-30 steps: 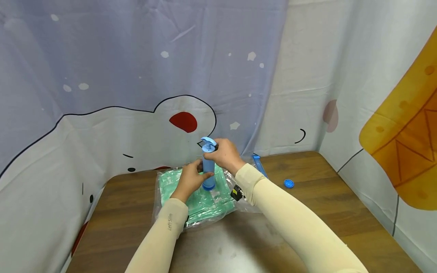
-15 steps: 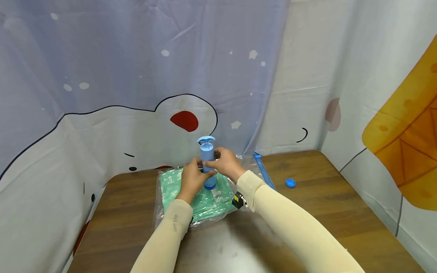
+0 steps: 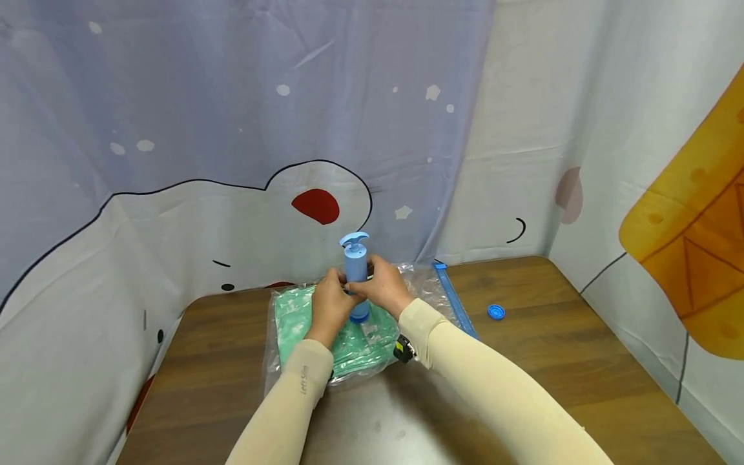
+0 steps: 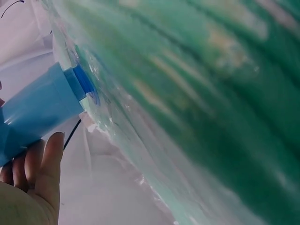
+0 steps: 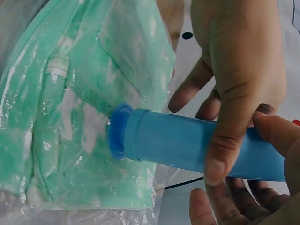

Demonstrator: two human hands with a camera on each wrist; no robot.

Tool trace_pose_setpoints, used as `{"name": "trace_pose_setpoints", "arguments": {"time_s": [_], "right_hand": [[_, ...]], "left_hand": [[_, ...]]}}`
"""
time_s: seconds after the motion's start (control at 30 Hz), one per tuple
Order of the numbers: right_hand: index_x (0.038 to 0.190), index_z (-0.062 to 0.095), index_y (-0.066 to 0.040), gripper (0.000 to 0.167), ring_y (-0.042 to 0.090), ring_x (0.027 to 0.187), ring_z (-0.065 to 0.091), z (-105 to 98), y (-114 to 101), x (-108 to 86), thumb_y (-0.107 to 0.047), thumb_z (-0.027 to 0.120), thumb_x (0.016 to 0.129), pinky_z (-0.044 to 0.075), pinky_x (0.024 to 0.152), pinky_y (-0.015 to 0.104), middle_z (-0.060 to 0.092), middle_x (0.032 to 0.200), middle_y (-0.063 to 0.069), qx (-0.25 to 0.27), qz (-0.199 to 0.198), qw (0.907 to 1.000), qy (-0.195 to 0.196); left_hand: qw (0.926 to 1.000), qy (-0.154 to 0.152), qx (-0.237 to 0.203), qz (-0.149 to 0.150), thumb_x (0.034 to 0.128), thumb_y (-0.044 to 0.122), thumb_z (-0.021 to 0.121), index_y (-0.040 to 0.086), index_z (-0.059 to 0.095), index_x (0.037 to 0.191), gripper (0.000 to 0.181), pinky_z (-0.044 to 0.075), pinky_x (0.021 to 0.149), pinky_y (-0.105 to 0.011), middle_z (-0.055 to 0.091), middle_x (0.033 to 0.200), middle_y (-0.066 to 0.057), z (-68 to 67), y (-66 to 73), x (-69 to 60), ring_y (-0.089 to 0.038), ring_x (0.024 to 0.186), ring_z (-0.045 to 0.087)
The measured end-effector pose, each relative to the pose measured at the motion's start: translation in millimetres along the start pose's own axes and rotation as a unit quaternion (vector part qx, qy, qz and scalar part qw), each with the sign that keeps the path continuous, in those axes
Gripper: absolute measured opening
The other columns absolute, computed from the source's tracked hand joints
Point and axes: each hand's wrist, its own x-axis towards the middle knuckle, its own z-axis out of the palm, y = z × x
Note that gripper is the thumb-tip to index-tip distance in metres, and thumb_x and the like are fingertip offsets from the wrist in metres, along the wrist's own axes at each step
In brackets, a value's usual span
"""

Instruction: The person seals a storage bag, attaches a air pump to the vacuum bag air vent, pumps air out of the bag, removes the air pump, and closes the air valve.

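Note:
A light blue hand pump (image 3: 356, 263) with a curved T-shaped handle (image 3: 353, 239) stands upright on the dark blue round valve (image 3: 360, 318) of a clear plastic storage bag (image 3: 270, 361). Folded green patterned fabric (image 3: 294, 316) lies inside the bag. My left hand (image 3: 329, 307) grips the pump's barrel from the left, thumb across its front. Just above, my right hand (image 3: 385, 284) holds the barrel from the right. In the right wrist view the foot of the pump (image 5: 136, 134) meets the valve (image 5: 118, 131). Neither hand is on the handle, which sits low on the barrel.
A blue bag slider strip (image 3: 456, 300) runs along the bag's right edge. A small round blue cap (image 3: 496, 312) lies on the wooden table (image 3: 558, 342) to the right. A printed curtain (image 3: 232, 129) hangs right behind the table.
My right hand has come down from the pump's top to the middle of the barrel, near my left hand. The handle has turned, and more of the slider strip shows.

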Motion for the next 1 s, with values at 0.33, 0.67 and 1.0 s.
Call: {"name": "trace_pose_setpoints", "arguments": {"time_s": [0.33,0.67,1.0], "right_hand": [[0.14,0.07,0.001,0.049,0.04,0.128,0.078,1.4,3.7,-0.6,-0.021,0.086,0.1,0.066,0.108,0.052,0.079,0.14,0.023,0.0,-0.027,0.9996,0.006],[0.159,0.057,0.001,0.06,0.044,0.143,0.069,-57.1,-2.9,0.8,-0.025,0.077,0.108,0.058,0.122,0.059,0.067,0.157,0.025,0.06,0.002,0.9978,0.027],[0.164,0.048,0.008,0.073,0.053,0.134,0.072,-183.8,71.3,-20.6,-0.038,0.066,0.11,0.063,0.11,0.065,0.063,0.156,0.038,-0.092,0.059,0.9932,0.039]], "left_hand": [[0.994,-0.082,0.029,-0.067,0.0898,0.034,0.1,0.008,0.065,0.124,0.055,0.066,0.092,-0.056,0.078,0.126,-0.015,-20.4,12.4,-0.2,-0.037,0.111,0.078],[0.9816,-0.124,0.119,-0.083,0.0985,0.046,0.09,0.005,0.062,0.153,0.074,0.062,0.108,-0.066,0.071,0.152,-0.022,-69.0,-29.3,0.1,-0.045,0.136,0.071],[0.9602,-0.19,0.176,-0.104,0.1035,0.037,0.086,0.001,0.058,0.162,0.074,0.054,0.117,-0.075,0.057,0.168,-0.029,-99.1,-82.6,-19.9,-0.057,0.153,0.056]]}}
